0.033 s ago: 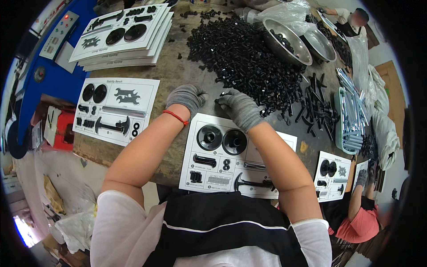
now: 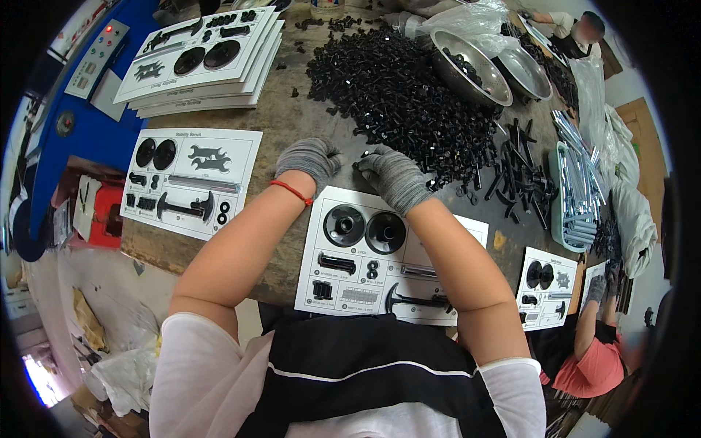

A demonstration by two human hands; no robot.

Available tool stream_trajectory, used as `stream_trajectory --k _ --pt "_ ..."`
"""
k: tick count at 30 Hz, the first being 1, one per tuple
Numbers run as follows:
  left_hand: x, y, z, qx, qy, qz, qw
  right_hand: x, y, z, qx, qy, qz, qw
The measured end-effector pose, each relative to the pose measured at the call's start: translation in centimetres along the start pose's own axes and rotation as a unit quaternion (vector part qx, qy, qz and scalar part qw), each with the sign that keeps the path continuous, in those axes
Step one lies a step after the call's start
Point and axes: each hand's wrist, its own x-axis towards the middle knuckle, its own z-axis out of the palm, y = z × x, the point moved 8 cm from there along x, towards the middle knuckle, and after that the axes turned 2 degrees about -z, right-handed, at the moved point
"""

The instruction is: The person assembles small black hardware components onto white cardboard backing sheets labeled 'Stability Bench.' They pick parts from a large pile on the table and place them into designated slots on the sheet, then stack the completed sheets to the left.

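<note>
My left hand (image 2: 309, 161), in a grey knit glove, is closed, its curled fingers hiding whatever may be in them. Opposite it, a short distance away, my right hand (image 2: 396, 177) in a matching glove pinches a small black bolt (image 2: 364, 155) at the fingertips. Just beyond and beside the right hand spreads a big heap of black bolts (image 2: 405, 95). Beneath my forearms lies a white printed card (image 2: 338, 271) with pictures of discs, bolts and a handle-like part; my right arm covers some of it.
More such cards lie at left (image 2: 191, 182) and right (image 2: 544, 292), with a stack (image 2: 201, 58) at far left. Beyond the heap are metal bowls (image 2: 467, 69). Right of it sit black rods (image 2: 522, 171) and a bin (image 2: 561, 237) of silver tubes. Two other people work at right.
</note>
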Motion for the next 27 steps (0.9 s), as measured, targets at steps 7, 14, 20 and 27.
stream_trajectory --k 7,14,20,27 --pt "1.2 2.7 2.4 0.082 0.006 -0.006 0.997 -4.8 2.2 -3.3 0.065 0.123 0.113 0.984" --pt "-11.1 4.4 4.0 0.142 -0.034 0.155 0.977 -16.2 -5.7 -3.7 0.140 0.157 0.069 0.975" --pt "-20.6 5.0 9.0 0.167 0.018 0.300 0.939 -18.7 -9.9 0.5 0.077 0.029 0.025 0.996" --pt "-23.1 3.5 9.2 0.087 0.080 0.241 0.963 -19.9 -11.5 1.7 0.083 -0.016 -0.026 0.996"
